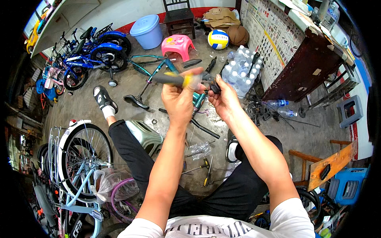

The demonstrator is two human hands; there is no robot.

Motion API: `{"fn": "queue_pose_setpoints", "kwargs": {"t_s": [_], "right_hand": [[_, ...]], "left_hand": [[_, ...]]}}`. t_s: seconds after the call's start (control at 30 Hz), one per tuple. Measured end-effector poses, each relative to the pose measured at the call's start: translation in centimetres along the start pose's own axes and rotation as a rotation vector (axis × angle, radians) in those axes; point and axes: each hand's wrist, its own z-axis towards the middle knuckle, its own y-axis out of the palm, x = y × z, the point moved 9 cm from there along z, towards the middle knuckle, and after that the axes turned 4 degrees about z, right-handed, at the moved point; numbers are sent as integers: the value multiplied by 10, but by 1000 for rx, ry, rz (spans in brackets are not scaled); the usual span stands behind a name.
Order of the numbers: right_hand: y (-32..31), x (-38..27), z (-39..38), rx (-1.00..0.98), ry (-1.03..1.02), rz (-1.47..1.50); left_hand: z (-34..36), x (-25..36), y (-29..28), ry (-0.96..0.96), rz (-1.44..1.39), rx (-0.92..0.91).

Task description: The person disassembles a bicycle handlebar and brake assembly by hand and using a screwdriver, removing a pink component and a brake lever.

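My left hand [178, 99] is closed round a tool with a thick dark grey and yellow handle [168, 78]. The tool is smeared by motion, so its kind is unclear. Close beside it, my right hand [225, 99] pinches a small black part [214, 88] between thumb and fingers. The tool's far end meets or nearly meets this part; my fingers hide the contact. Below both hands, a teal bicycle frame [170, 64] lies on the floor, with a black saddle [136, 102] on its post and a black bar [205, 129] near my right forearm.
Between my feet lie yellow-and-black-handled tools [207, 180] and a clear plastic bag [199, 150]. A silver-green stool [145, 135] stands by my left leg. Ahead are a pink stool [177, 45], a blue bucket [147, 33] and packed bottles [240, 75]. Bicycles [85, 158] crowd the left.
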Motion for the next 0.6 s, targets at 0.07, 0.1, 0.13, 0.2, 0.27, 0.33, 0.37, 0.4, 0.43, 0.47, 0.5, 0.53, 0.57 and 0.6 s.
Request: {"fn": "queue_pose_setpoints", "kwargs": {"t_s": [0.07, 0.1, 0.13, 0.2, 0.27, 0.33, 0.37, 0.4, 0.43, 0.47, 0.5, 0.53, 0.57, 0.6], "right_hand": [[0, 0, 0, -9, -3, 18], [0, 0, 0, -13, -5, 27], [-2, 0, 1, -10, -3, 32], [-1, 0, 4, -13, 0, 45], [-3, 1, 5, 11, 3, 27], [-4, 1, 5, 20, 1, 9], [-1, 1, 3, 11, -1, 2], [1, 0, 1, 2, -2, -4], [2, 0, -1, -2, 3, -12], [1, -2, -3, -3, 8, -19], [0, -3, -4, -5, 13, -26], [1, -5, -2, -12, -19, -7], [0, -6, -1, -12, -23, -4], [-1, -7, -1, -11, -28, -2]], "left_hand": [[0, 3, 12, -6, -48, -59], [-1, 3, 18, -9, -72, -88], [-2, 3, 19, 32, -51, -98], [0, -2, 17, 44, -1, -121], [4, -5, 14, 16, 29, -95], [10, -5, 10, -25, 12, -19], [13, -4, 7, -43, 7, 21], [17, -7, 1, -39, 18, 41], [17, -7, 2, -29, 20, -1], [15, -6, 5, -22, 22, -44], [15, -5, 8, -15, 23, -87], [14, -6, 8, -11, -12, -54], [13, -5, 10, -22, -22, -44], [12, -4, 11, -33, -32, -35]]}}
